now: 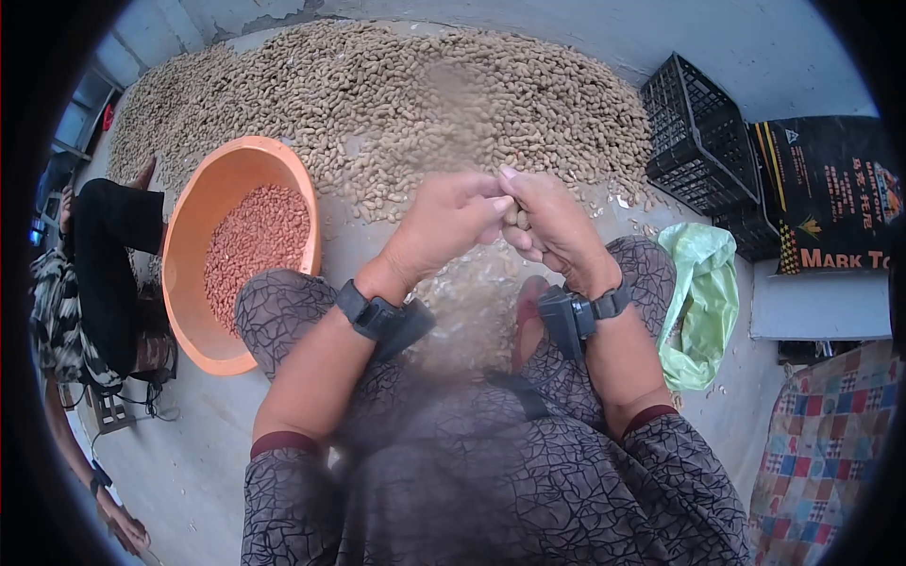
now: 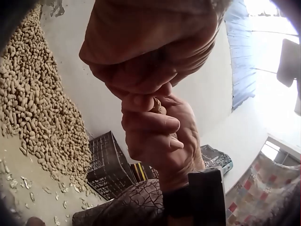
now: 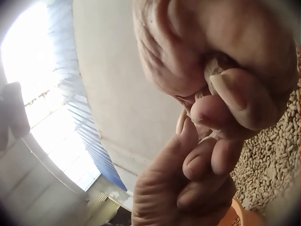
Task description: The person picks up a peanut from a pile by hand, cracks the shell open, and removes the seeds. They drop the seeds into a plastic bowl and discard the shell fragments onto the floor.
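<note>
My right hand [image 1: 562, 222] holds unshelled peanuts [image 1: 516, 218] in its curled fingers. In the right wrist view, one peanut [image 3: 215, 70] shows behind the thumbnail. My left hand [image 1: 439, 222] meets the right at the fingertips, its thumb and fingers pinching a peanut that the fingers mostly hide. From the left wrist, a tan peanut shell [image 2: 158, 106] peeks out between the right hand's fingers. Both hands are above the floor, in front of the heap of unshelled peanuts [image 1: 377, 104]. Shell scraps [image 1: 472, 311] lie on the floor below, between the legs.
An orange basin [image 1: 177, 274] of shelled red peanuts [image 1: 260, 236] stands at the left. Black crates [image 1: 698, 141], a green plastic bag [image 1: 698, 311] and a black printed sack [image 1: 830, 189] are at the right. Another person's leg [image 1: 109, 264] shows at the far left.
</note>
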